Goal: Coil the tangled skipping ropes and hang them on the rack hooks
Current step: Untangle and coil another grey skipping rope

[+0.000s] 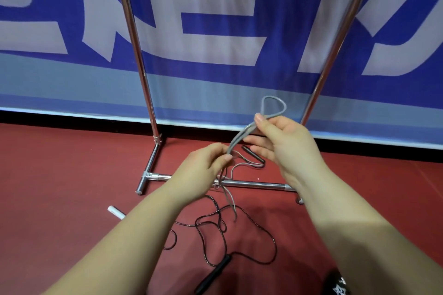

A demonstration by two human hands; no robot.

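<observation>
Both hands pinch the grey skipping rope (242, 137): left hand (203, 170) low, right hand (285, 143) under its loop.

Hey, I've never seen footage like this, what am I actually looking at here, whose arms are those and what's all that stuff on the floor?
This is one picture from a camera worn on a person's head, looking down at their own bare arms. The left hand and right hand both pinch a grey skipping rope, folded into a loop at the top. On the red floor lies a black skipping rope in loose tangles, with its black handle nearest the camera. Behind stands a shiny metal rack against a blue and white banner.
</observation>
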